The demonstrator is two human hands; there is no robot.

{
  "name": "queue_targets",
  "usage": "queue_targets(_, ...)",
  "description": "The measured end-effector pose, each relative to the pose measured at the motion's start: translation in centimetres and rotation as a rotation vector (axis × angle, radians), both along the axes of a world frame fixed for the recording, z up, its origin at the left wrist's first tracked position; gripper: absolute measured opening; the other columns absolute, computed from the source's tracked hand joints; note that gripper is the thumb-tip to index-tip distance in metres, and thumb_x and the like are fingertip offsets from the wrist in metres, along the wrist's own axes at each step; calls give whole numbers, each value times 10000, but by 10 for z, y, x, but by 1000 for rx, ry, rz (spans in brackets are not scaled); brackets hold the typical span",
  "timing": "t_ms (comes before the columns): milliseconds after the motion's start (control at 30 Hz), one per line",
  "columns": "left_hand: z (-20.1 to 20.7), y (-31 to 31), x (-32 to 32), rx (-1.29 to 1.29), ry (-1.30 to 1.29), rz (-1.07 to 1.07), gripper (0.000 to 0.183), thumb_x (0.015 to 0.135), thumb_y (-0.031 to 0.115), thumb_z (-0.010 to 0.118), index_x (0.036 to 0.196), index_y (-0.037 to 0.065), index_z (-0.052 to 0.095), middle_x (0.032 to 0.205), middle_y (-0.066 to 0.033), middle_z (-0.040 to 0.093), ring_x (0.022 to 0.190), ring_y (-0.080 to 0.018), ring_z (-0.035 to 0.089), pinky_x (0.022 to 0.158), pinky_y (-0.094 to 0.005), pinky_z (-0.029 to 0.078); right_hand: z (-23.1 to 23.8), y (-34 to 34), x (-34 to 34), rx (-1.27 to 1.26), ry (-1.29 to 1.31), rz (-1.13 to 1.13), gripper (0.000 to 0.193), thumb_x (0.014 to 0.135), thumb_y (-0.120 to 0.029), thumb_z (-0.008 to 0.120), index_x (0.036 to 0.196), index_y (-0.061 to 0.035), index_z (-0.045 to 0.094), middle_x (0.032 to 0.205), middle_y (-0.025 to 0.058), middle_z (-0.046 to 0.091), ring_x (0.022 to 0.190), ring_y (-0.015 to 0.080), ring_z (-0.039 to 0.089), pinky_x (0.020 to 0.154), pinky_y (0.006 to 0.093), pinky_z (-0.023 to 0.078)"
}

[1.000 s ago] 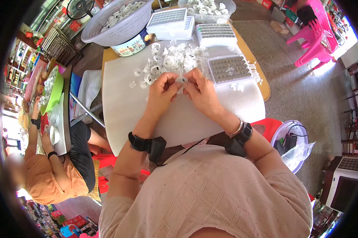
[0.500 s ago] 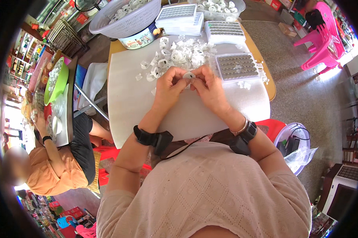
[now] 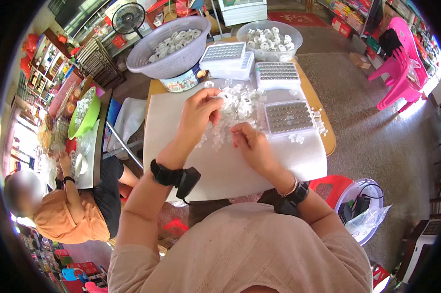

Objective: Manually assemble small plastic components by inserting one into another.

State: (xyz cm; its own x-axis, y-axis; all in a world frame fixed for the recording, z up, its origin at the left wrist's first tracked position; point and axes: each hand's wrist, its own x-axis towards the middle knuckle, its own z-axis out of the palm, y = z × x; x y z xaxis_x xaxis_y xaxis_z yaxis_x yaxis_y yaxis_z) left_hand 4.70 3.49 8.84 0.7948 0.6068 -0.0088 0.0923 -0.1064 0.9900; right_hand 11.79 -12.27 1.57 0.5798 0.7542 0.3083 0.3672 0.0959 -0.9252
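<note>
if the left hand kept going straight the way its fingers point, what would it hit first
Most likely the loose pile of small white plastic parts on the white table mat: the left hand points up-right, fingertips at the pile's edge. Depth is unclear; it may already be touching.

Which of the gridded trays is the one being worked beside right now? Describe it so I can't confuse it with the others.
Start at the white sheet covering the table. The tray lies flat on its far right part, just beyond the right hand and beside the loose white pieces. Unlike the other trays near the bowls, it lies on the sheet itself.
</note>
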Motion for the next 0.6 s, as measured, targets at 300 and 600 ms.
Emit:
queue_targets(300,28,31,145,-182,-289,-181,470,868,55,596,1281,-58,401,1072,-195,585,892,-262,631,822,-311,527,-16,2,2,23,-32,55,97,868,-67,547,942,-14,580,666,92,602,585,178,596,553,308,470)
queue_targets(600,-14,41,25,2,-37,-44,236,893,175,593,1038,-10,619,940,-71,641,809,-134,606,730,-259,495,-17,4,7,68,48,36,79,853,-73,553,919,-41,584,691,159,607,626,305,618,573,370,474)
